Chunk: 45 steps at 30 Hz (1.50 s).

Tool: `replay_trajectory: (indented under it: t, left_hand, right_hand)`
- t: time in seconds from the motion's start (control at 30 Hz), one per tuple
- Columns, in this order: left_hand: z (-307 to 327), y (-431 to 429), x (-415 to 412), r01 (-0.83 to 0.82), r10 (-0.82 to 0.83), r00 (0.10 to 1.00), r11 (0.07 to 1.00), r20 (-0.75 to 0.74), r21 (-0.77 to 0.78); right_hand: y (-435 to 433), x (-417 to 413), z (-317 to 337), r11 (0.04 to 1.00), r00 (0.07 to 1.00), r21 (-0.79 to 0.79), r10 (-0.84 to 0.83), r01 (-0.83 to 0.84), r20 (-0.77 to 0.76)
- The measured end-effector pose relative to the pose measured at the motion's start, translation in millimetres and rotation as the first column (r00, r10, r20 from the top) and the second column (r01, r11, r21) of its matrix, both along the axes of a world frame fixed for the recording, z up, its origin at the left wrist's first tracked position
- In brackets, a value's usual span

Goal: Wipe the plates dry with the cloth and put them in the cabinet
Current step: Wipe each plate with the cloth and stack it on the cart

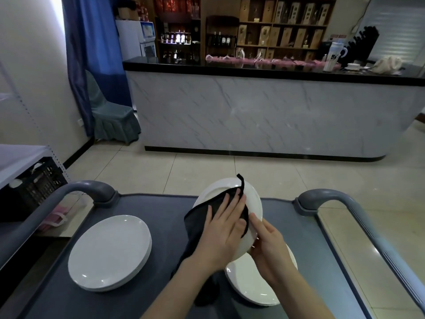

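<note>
A white plate (254, 204) is held tilted above the grey cart top (165, 217). My right hand (268, 246) grips its lower right rim, fingers curled round the edge. A black cloth (197, 223) lies over the plate's face and hangs down below it. My left hand (222, 232) presses the cloth flat against the plate with straight fingers. A stack of white plates (110, 252) sits on the left of the cart. Another stack of white plates (253, 286) lies under my hands on the right, partly hidden by them.
Grey cart handles rise at the left (89, 188) and right (331, 196) far corners. A marble-fronted counter (264, 116) stands across the tiled floor. A black crate (34, 185) sits under a shelf at the left. A covered chair (110, 111) stands by the blue curtain.
</note>
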State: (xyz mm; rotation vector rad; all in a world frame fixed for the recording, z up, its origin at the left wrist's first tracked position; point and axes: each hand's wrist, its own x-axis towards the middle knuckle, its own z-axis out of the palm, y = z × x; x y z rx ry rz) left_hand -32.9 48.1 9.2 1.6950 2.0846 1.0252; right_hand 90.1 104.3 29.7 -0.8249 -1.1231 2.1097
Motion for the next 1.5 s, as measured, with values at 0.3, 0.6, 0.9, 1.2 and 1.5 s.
replay_trajectory:
  t: [0.3,0.6,0.9,1.2,1.5]
  left_hand:
    - [-15.5,-4.9,-42.6,-0.111,0.101,0.982,0.992,0.156,0.057]
    - [-23.9,-32.1,16.7,-0.055,0.063,0.996,0.988,-0.056,0.147]
    - [1.7,-14.6,-1.5,-0.063,0.067,0.993,0.997,-0.093,0.054]
    - [-4.0,-21.1,34.2,0.017,-0.001,0.994,0.991,-0.113,0.135]
    - [16.7,20.2,-5.4,0.109,-0.108,0.990,0.994,-0.087,0.008]
  right_hand:
    - [10.9,16.1,5.7,0.998,1.000,0.053,-0.027,0.027,-0.015]
    - [14.6,14.4,3.1,0.995,0.994,-0.054,-0.082,0.078,-0.072]
    - [8.8,15.0,4.2,0.999,0.998,-0.015,-0.045,0.045,-0.052]
    - [-0.7,12.2,-1.5,1.000,0.999,-0.013,-0.011,0.010,-0.043]
    - [-6.1,16.0,-5.4,1.000,0.999,0.004,-0.030,0.030,0.039]
